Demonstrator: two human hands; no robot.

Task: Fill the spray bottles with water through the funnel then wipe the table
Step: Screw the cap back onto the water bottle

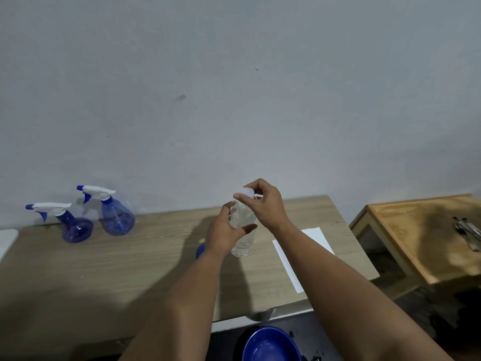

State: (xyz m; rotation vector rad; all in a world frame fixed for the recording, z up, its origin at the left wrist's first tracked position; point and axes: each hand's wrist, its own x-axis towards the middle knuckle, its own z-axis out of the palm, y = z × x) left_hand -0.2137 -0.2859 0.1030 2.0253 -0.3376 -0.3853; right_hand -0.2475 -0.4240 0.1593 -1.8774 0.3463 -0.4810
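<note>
Left hand (pixel 226 231) grips water bottle (pixel 243 230) above desk (pixel 130 256); right hand (pixel 263 201) pinches cap (pixel 247 191). Spray bottles (pixel 117 217) stand capped, far left. Risk: squeezing the thin bottle once uncapped spills water.

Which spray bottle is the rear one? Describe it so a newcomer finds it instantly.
Start at the wooden table against the grey wall and look to its far left end, where two blue spray bottles stand. The rear spray bottle is the right-hand one, closer to the wall. It stands upright, while the front spray bottle leans.
</note>
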